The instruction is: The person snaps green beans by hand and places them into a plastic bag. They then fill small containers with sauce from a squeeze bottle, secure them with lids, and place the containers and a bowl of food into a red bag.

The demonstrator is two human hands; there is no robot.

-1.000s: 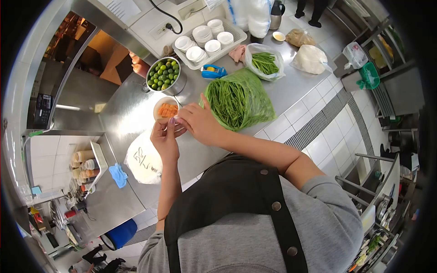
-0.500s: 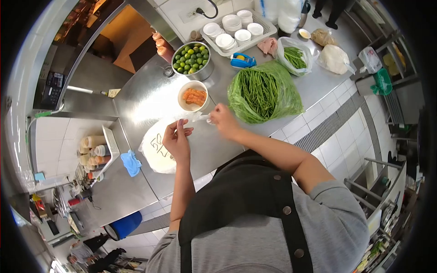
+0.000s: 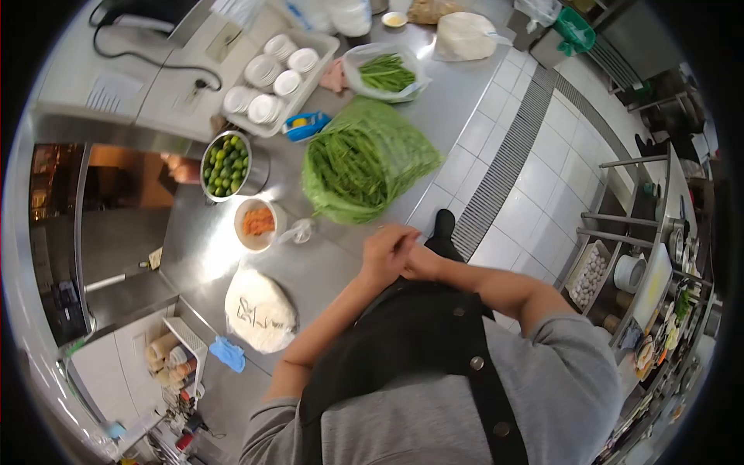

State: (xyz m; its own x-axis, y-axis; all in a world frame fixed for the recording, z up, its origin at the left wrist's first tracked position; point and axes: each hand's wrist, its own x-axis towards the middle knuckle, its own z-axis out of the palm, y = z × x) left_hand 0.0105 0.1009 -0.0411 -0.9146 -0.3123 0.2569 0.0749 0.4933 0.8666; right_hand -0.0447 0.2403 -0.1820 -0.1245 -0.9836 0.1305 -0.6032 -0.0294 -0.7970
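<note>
My left hand [image 3: 385, 253] and my right hand [image 3: 421, 263] meet in front of the black apron, at the counter's near edge. The left fingers are curled against the right hand; anything between them is hidden, as are most of the right fingers. Nearest on the counter is an open green plastic bag of long green vegetables [image 3: 353, 167]. Left of it, a white tub [image 3: 269, 243] contains orange food, with crumpled clear plastic [image 3: 298, 231] beside its rim. A white bag with dark marks [image 3: 261, 312] lies closer to the body.
A metal pot of green limes [image 3: 226, 167], a blue tape dispenser [image 3: 306, 125] and a tray of white lidded cups [image 3: 316, 71] stand farther back. A smaller bag of green vegetables [image 3: 387, 74] is beyond the large one. A blue cloth [image 3: 227, 353] lies at the left.
Both hands have moved away from the tub, back toward the apron, and now touch. The clear plastic they held lies beside the tub. The view has turned and shifted right.
</note>
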